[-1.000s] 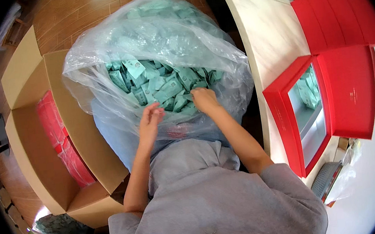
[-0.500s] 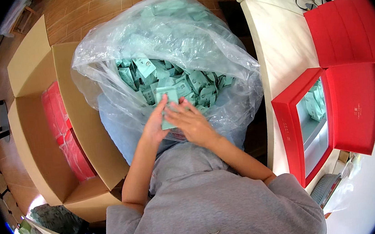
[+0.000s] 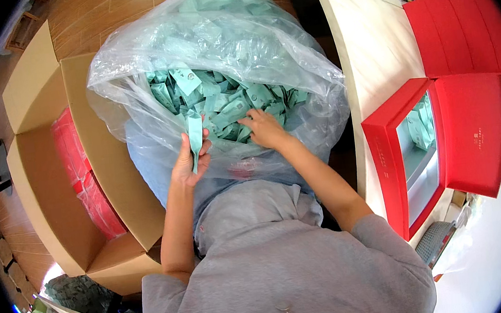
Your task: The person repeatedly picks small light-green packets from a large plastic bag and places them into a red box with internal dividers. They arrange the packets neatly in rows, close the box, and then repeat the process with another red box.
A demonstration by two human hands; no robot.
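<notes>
My left hand (image 3: 190, 161) is closed round a slim mint-green packet (image 3: 195, 132), held upright at the near left edge of the bag's mouth. My right hand (image 3: 265, 130) reaches into the large clear plastic bag (image 3: 130, 53), its fingertips down among the loose mint-green packets (image 3: 227, 111). Those fingers are bent together at the tips; whether a packet is pinched between them is hidden. The bag sits in front of me, against my lap, with its opening facing me.
An open cardboard box (image 3: 47, 196) on the left holds red plastic-wrapped packages (image 3: 84, 174). On the pale table (image 3: 359, 53) at right stands an open red gift box (image 3: 389, 172) with a few green packets (image 3: 419, 126) inside. A red folded sheet (image 3: 457, 31) lies behind it.
My hands have parted. The left has moved left with the packet, which is now turned edge-on, while the right has gone forward and right into the pile of packets.
</notes>
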